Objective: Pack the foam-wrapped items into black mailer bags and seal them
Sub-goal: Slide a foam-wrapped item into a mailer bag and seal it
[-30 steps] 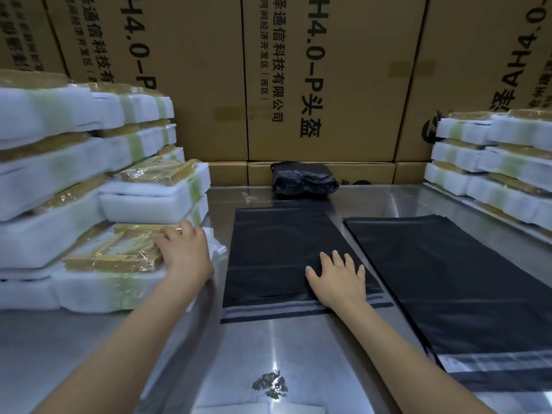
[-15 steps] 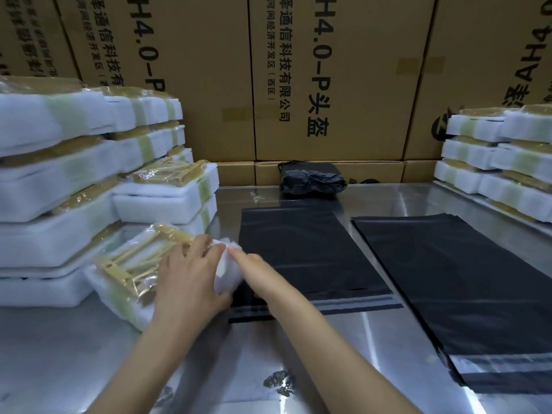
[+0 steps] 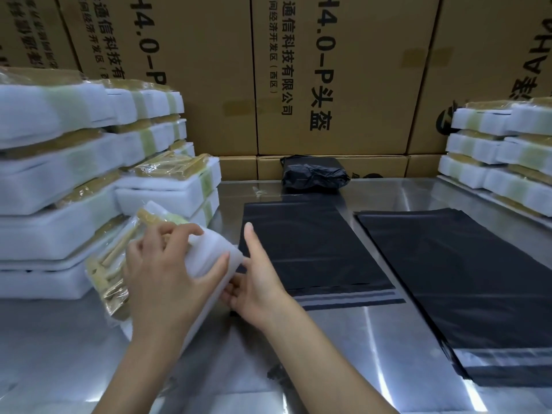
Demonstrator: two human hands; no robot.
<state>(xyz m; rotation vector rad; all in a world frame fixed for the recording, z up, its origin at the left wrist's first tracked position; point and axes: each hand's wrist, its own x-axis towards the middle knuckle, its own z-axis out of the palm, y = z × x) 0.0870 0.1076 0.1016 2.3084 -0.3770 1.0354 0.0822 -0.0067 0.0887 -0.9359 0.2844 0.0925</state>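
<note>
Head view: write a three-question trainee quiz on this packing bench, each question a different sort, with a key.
1. True or false: the foam-wrapped item held by the left hand is already inside a mailer bag.
2. Multiple choice: the crumpled black bag lies
A) at the back of the steel table, against the cartons
B) on the left foam stack
C) under the right hand
3. Fill in: the right hand holds the item's near edge beside the ____ flat mailer bag, not the right flat mailer bag.

Key: 1 false; 2 A; 3 left
</note>
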